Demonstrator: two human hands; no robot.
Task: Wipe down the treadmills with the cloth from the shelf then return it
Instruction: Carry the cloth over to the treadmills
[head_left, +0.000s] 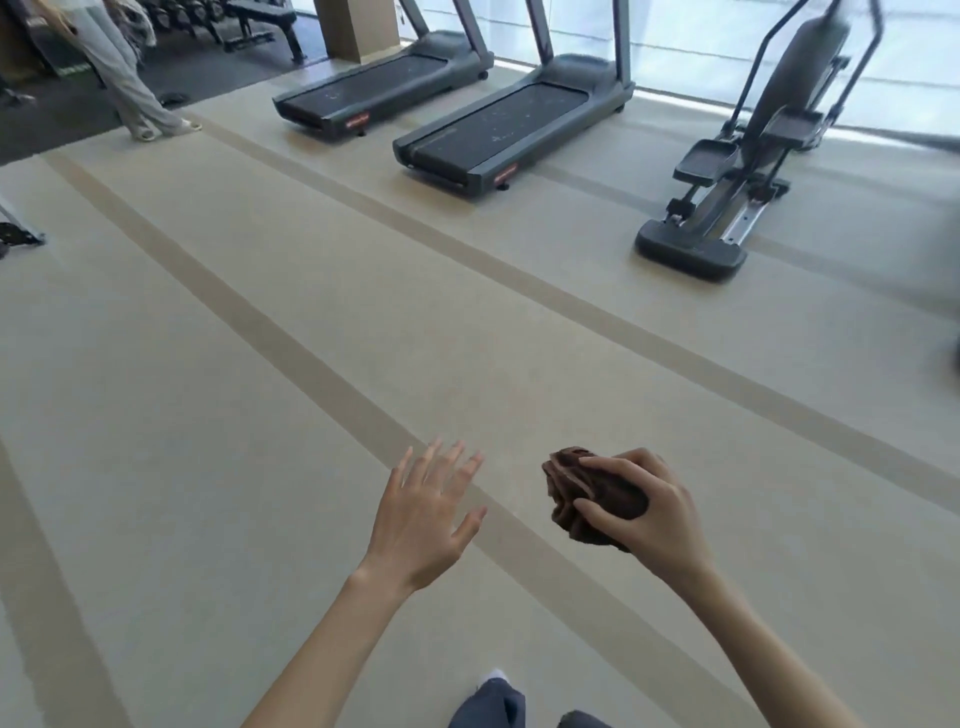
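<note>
My right hand (652, 512) grips a crumpled brown cloth (587, 499) in front of me, low in the view. My left hand (426, 514) hovers beside it with fingers spread and straight, holding nothing. Two dark treadmills stand far ahead by the windows: the nearer treadmill (498, 130) in the middle and the farther treadmill (374, 88) to its left. Both are well beyond arm's reach. No shelf is in view.
An elliptical trainer (737, 171) stands right of the treadmills. Another person's legs (130, 78) are at the upper left, near a weight bench (260, 26). A wooden pillar (358, 26) rises behind the far treadmill. Beige floor with darker stripes (291, 338) stretches between me and the machines.
</note>
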